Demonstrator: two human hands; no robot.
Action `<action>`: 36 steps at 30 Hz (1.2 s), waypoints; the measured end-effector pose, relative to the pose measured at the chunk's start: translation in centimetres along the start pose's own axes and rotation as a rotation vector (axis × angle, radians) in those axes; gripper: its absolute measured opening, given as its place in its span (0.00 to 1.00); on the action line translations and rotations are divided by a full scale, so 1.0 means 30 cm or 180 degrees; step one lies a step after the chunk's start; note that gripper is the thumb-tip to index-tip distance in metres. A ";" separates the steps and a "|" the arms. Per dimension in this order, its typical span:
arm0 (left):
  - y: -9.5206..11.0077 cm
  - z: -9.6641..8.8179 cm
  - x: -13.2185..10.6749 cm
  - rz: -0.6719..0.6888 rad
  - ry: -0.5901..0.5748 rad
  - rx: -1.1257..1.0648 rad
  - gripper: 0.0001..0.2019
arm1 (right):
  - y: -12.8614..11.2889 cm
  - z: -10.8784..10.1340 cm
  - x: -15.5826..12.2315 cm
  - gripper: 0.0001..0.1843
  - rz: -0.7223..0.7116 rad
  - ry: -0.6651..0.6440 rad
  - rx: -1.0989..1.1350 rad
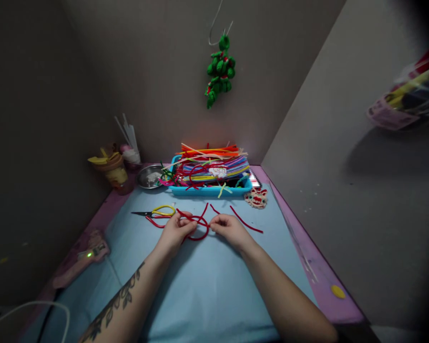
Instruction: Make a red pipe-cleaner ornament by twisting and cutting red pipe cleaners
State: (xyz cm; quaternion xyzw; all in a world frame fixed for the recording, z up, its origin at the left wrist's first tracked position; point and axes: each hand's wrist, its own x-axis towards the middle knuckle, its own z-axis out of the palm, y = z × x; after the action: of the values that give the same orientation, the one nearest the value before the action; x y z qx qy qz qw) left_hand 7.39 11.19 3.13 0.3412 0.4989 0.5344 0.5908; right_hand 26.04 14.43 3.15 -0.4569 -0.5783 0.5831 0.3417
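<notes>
My left hand [180,227] pinches a red pipe cleaner [202,234] that is bent into a loop, with loose ends sticking up above the fingers. My right hand [229,228] has its thumb and fingertips closed on the right side of the same loop. Another red pipe cleaner [246,220] lies on the blue cloth just beyond my right hand. To the left of my left hand rest scissors [153,214] with one yellow and one red handle, their dark blades pointing left.
A blue basket [210,191] full of colourful pipe cleaners stands at the back, beside a metal bowl [152,177] of small white pieces. A pink glue gun [89,255] with a green light lies left. Pots [114,174] stand at the back left; a green ornament [220,69] hangs above.
</notes>
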 end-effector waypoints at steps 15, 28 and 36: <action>-0.039 0.040 -0.006 0.0178 -0.0070 0.0255 0.19 | 0.024 0.079 -0.027 0.03 -0.0814 0.0163 -0.1532; -0.024 0.044 -0.017 0.0193 -0.0040 0.0317 0.20 | 0.018 0.081 -0.012 0.12 0.0272 0.0030 0.0519; -0.023 0.042 -0.015 0.0167 -0.0042 0.0380 0.20 | 0.027 0.072 -0.011 0.11 0.0288 -0.0169 0.0490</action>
State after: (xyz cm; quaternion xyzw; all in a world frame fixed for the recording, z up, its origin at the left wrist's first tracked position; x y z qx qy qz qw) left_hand 8.82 10.79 2.91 0.3924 0.5168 0.5167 0.5585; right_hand 24.25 13.27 2.20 -0.4394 -0.5194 0.6526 0.3336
